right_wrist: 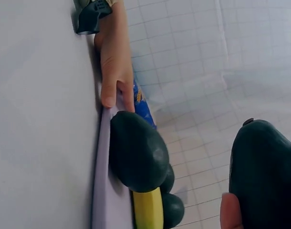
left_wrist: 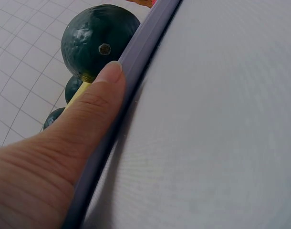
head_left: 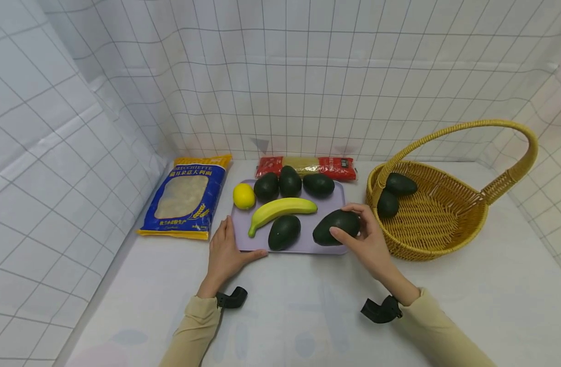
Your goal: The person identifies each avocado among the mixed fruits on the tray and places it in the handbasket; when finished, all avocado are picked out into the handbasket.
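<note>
My right hand (head_left: pixel 366 239) grips a dark green avocado (head_left: pixel 330 229) between thumb and fingers, above the right part of a lilac tray (head_left: pixel 314 246); the right wrist view shows this avocado (right_wrist: pixel 260 167) raised off the tray. With straight fingers, my left hand (head_left: pixel 227 255) rests at the tray's front left corner, fingers along the left side, thumb (left_wrist: pixel 95 102) along the front rim. Close to that thumb lies another avocado (head_left: pixel 285 233). A banana (head_left: pixel 285 206), a lemon (head_left: pixel 243 195) and three avocados (head_left: pixel 289 182) in the back row also lie on the tray.
Right of the tray stands a wicker basket (head_left: pixel 438 250) with a tall arched handle (head_left: pixel 468 124) and two avocados (head_left: pixel 401 184) inside. A blue bag of orecchiette (head_left: pixel 184 196) lies at the left. Behind the tray is a red pasta packet (head_left: pixel 337 168), before a gridded white backdrop (head_left: pixel 308 92).
</note>
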### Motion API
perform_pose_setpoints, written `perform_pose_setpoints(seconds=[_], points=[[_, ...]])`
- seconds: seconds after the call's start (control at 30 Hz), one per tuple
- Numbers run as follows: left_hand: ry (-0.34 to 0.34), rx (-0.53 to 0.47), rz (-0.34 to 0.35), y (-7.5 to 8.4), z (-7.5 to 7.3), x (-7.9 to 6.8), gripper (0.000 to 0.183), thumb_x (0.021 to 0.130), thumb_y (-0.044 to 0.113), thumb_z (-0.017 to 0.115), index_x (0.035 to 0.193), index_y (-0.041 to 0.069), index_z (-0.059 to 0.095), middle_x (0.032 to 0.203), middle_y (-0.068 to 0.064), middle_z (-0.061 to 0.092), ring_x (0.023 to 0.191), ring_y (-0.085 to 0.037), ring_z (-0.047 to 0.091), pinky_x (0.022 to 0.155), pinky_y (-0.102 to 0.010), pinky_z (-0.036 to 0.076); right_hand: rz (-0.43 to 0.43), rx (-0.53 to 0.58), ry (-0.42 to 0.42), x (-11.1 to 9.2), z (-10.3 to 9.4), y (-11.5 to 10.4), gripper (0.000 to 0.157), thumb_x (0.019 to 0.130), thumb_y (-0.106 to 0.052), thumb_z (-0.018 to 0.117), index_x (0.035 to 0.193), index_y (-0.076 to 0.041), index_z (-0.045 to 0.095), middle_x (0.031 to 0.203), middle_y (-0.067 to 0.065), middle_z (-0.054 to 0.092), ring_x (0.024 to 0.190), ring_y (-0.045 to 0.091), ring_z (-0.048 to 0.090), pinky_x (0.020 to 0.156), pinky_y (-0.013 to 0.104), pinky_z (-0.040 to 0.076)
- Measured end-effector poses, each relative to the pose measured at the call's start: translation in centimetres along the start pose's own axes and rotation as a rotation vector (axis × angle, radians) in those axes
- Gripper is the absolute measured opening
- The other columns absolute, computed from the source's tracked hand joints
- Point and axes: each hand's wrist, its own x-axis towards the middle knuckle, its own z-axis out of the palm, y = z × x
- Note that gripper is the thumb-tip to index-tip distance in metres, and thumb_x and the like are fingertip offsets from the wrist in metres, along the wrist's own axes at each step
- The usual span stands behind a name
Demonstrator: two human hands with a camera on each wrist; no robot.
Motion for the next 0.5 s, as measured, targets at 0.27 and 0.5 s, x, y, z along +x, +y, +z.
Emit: perform_pose_setpoints(seconds=[0.27,0.5], points=[[-0.002,-0.001,-0.006,0.0,0.1,0.0,0.134,0.060,0.063,0.080,0.150,-0.003,0.006,0.152,-0.027,0.014,0.137,-0.042,0.016,0.111,-0.054,0.010,-0.096,0.062,0.044,-1.0,-1.5,-2.0,0.049,0.080,0.014,0.066,0.125,0.002,0.049,0.123,0.015,0.049,0.103,0.024,0.056,0.084,0.025,0.051],[0.005,-0.004,0.003,0.0,0.0,0.0,0.133,0.060,0.062,0.080,0.150,-0.004,0.007,0.151,-0.028,0.015,0.136,-0.042,0.017,0.111,-0.054,0.011,-0.144,0.083,0.104,-1.8,-3.1,-3.4,0.055,0.081,0.018,0.061,0.132,0.003,0.046,0.128,0.016,0.042,0.107,0.026,0.052,0.087,0.026,0.050]])
